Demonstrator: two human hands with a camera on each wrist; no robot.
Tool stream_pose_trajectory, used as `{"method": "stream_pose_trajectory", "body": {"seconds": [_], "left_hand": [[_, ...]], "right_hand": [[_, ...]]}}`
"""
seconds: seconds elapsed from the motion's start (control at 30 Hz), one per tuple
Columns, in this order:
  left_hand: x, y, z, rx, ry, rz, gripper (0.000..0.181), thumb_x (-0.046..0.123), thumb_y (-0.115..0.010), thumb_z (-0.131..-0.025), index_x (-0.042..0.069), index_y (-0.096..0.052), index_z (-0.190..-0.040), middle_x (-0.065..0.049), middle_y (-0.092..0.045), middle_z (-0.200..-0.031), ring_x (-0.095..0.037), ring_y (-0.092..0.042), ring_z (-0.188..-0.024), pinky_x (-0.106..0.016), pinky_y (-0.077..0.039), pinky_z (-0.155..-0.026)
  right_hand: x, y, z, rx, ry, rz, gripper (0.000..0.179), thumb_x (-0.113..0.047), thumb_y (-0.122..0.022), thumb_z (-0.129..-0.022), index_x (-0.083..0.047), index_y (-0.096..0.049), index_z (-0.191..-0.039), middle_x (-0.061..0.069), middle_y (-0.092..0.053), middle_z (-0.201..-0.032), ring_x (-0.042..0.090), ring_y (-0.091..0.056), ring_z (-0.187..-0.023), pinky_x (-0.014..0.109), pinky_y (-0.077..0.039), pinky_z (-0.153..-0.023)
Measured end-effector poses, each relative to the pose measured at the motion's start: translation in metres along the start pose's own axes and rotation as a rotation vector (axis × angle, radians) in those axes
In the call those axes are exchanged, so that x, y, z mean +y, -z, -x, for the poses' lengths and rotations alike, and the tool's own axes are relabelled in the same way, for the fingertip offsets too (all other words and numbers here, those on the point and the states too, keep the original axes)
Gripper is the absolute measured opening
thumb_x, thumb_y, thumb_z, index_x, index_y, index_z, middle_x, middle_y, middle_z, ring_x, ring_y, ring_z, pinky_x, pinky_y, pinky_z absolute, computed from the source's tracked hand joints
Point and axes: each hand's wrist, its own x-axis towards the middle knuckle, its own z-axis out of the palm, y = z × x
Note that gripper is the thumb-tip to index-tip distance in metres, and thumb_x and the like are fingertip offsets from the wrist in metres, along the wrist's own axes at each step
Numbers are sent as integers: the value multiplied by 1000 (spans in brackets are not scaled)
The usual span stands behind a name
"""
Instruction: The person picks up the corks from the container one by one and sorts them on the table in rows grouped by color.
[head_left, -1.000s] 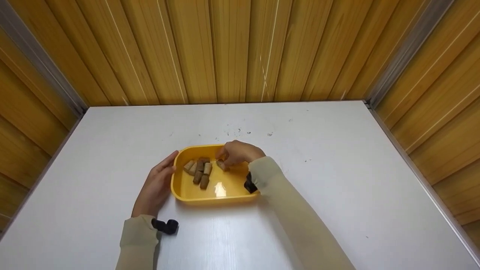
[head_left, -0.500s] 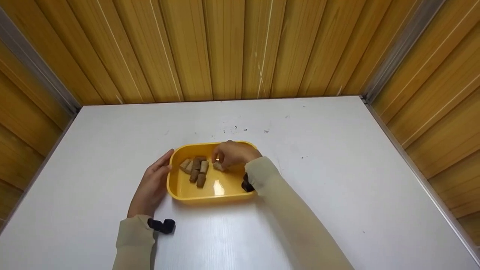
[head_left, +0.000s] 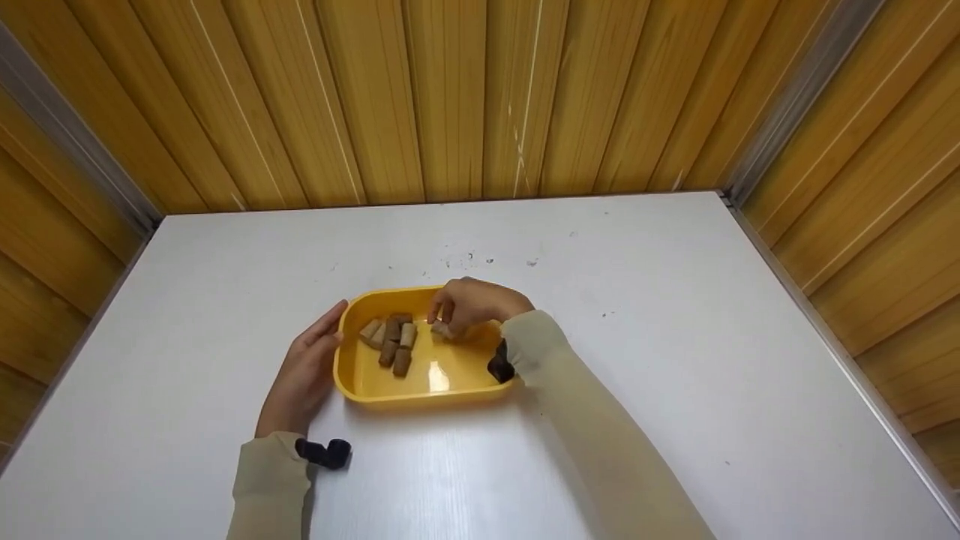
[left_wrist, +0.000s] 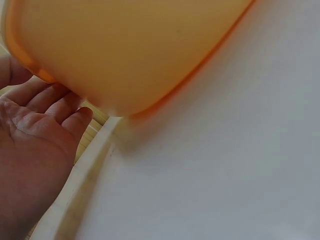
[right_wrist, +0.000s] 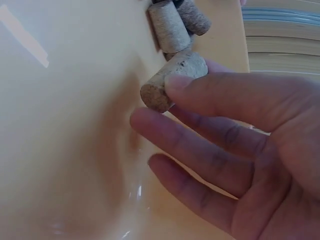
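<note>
A yellow plastic tub [head_left: 427,401] with rounded corners stands on the white table. My left hand [head_left: 301,371] rests against its left outer wall, fingers extended along the side and thumb near the rim. In the left wrist view those fingers [left_wrist: 65,106] lie right at the tub's edge. Inside the tub, my right hand [head_left: 480,306] pinches a light speckled cork [right_wrist: 175,82] between thumb and fingers; its lower fingers are spread loosely. Several other corks [head_left: 391,339], some tan and some darker brown, lie grouped in the tub's left half.
The white table [head_left: 637,375] extends around the tub, with small dark marks [head_left: 490,260] behind it. Wood-patterned panels [head_left: 450,97] rise at the back and sides. Black wrist cameras [head_left: 330,454] sit on both sleeves.
The head view has shifted slightly. My right hand keeps the cork over the same part of the tub, its angle a little altered. My left hand stays at the tub's left side.
</note>
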Motion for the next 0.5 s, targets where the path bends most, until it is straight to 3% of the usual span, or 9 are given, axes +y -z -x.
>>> {"method": "stream_pose_trajectory", "body": {"seconds": [0.2, 0.5], "left_hand": [[-1, 0, -2, -26, -36, 36, 53, 5, -41, -99, 13, -31, -151, 2, -21, -161, -12, -19, -148, -27, -27, -117], [-1, 0, 1, -36, -39, 41, 53, 5, -40, -100, 13, -30, -151, 2, -20, -161, -13, -19, -148, -27, -28, -117]], "right_hand": [[-5, 6, 5, -10, 39, 0, 29, -5, -70, -82, -16, -71, -108, 5, -71, -103, 16, -64, -90, 28, -53, -81], [-8, 18, 15, -29, 115, 42, 40, 3, -66, -82, -16, -66, -117, 5, -68, -111, 23, -61, -106, 33, -54, -87]]}}
